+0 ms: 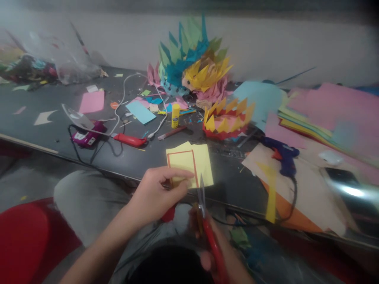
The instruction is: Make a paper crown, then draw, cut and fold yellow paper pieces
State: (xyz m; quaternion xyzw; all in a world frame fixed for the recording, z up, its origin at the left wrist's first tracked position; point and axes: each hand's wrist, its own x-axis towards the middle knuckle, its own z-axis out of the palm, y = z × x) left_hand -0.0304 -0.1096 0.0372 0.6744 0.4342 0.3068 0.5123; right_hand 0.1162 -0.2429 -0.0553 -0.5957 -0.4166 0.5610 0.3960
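Observation:
Yellow paper sheets [204,161] lie at the table's front edge, the top one bearing a red border along its left, top and right sides. My left hand [161,191] grips the lower part of these sheets, thumb and forefinger near the red line on the right. Red-handled scissors [213,244] are in my right hand [204,236], below the paper. Their blades point up, slightly parted, beside the right red line. Part of my right hand is hidden behind the handles.
Behind the paper are a yellow glue stick [175,116], a paper crown [227,124] and a colourful paper figure [192,67]. A glue gun [281,154] and phone [340,177] lie right. A red tool [130,139] and purple device [89,134] lie left.

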